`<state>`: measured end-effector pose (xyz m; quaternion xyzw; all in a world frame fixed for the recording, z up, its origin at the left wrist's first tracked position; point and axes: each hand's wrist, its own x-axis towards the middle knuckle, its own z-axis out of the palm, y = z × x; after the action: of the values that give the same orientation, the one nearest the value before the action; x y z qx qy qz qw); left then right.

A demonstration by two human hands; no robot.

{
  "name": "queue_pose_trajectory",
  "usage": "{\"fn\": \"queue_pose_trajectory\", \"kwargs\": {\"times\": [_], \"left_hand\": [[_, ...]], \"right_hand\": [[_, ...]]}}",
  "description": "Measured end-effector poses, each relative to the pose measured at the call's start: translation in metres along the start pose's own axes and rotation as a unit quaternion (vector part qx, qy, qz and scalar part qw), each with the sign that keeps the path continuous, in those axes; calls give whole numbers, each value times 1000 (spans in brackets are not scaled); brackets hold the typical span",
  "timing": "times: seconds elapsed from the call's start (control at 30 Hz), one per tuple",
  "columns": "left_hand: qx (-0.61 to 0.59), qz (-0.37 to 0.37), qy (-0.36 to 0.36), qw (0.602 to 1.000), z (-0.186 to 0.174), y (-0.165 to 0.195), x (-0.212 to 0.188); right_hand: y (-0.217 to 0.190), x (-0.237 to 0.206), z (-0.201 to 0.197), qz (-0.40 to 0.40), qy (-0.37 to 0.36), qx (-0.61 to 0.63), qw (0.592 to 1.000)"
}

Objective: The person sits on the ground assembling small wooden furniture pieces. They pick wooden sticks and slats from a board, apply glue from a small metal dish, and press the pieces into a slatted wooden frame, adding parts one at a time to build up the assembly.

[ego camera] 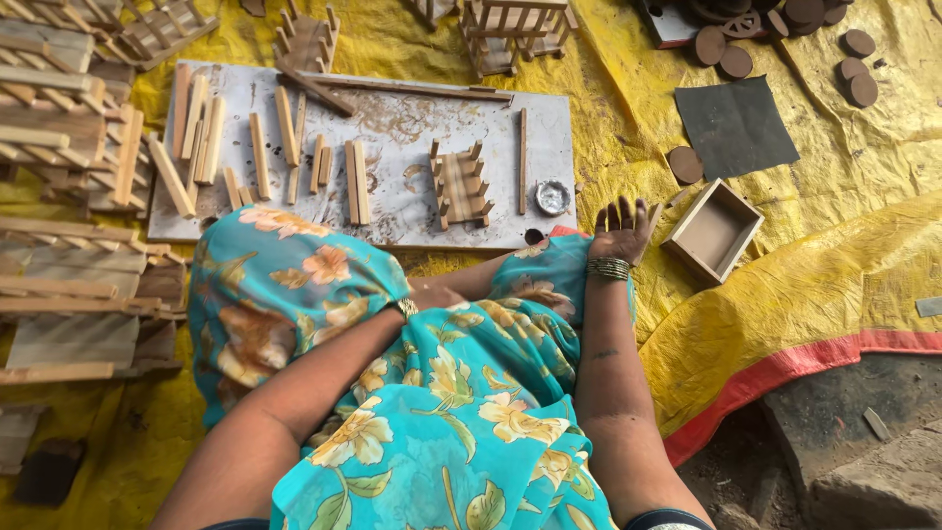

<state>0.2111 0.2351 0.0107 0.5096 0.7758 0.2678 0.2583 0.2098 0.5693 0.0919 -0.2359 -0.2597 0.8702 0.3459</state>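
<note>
My right hand rests on my knee, which is covered in turquoise flowered cloth. Its fingers are spread and hold nothing, and bangles circle the wrist. My left hand lies in my lap, partly sunk in the cloth folds, so its fingers are hidden. Just beyond my knees lies a white stained board. On it are several loose wooden sticks, a small slatted wooden frame and a small round metal dish. An open shallow wooden box sits just right of my right hand.
Everything lies on a yellow tarp with a red edge at the right. Stacked wooden slats fill the left side. A dark sheet and brown round discs lie at the far right, and assembled wooden racks stand at the top.
</note>
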Motion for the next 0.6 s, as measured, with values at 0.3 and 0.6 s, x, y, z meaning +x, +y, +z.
{"fn": "queue_pose_trajectory", "kwargs": {"times": [0.3,0.6], "left_hand": [[-46,-92,-14,995,4,-17,6],[15,-269,196,943,-12,-50,19]], "right_hand": [[35,35,35,-29,6,-658,753],[60,40,30,57,-32,-877,476]]}}
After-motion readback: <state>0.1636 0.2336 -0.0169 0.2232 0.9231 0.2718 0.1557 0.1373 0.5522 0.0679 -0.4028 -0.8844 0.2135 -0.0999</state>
